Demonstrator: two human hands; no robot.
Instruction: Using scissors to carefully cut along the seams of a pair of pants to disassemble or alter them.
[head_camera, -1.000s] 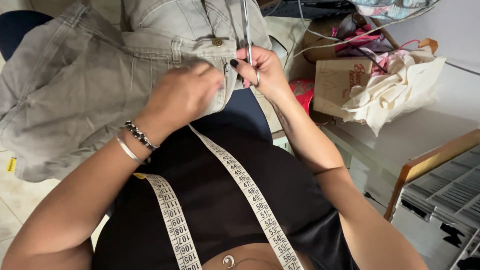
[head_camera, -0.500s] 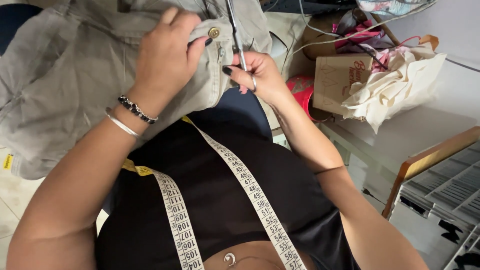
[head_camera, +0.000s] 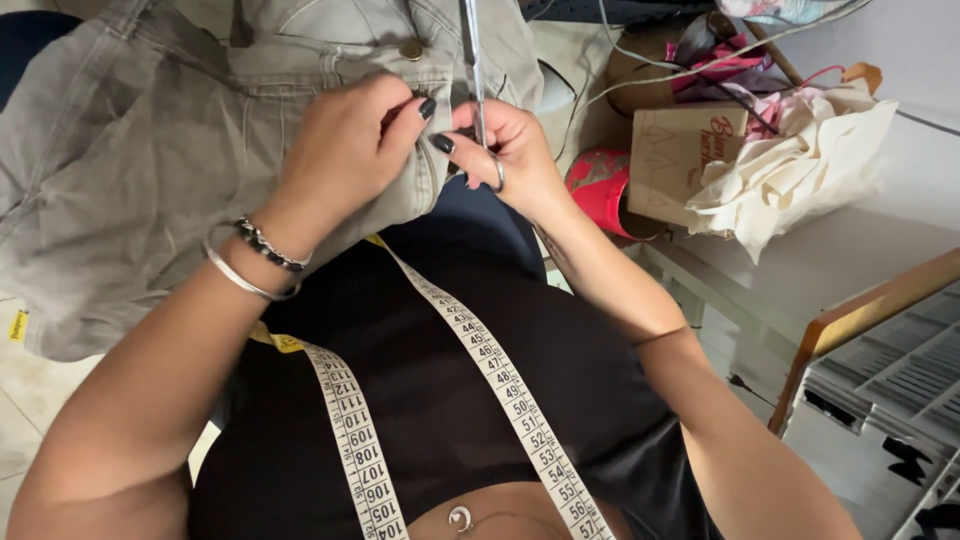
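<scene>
The right hand (head_camera: 515, 160) has its grip clenched on a pair of scissors (head_camera: 474, 60), a finger through the ring handle and the thin metal blades pointing away up over the cloth. The left hand (head_camera: 345, 155) pinches the waistband edge of a pale grey denim garment (head_camera: 120, 170), just below its brass button (head_camera: 410, 48), thumb and fingers folded tight on the fabric. The garment lies bunched across the lap and spreads off to the left. Denim like this looks soft yet thick at the seams, light to lift, best held close by the waistband. A white measuring tape (head_camera: 500, 390) hangs round the neck; a cream cloth bag (head_camera: 790, 170) sits well apart, right.
</scene>
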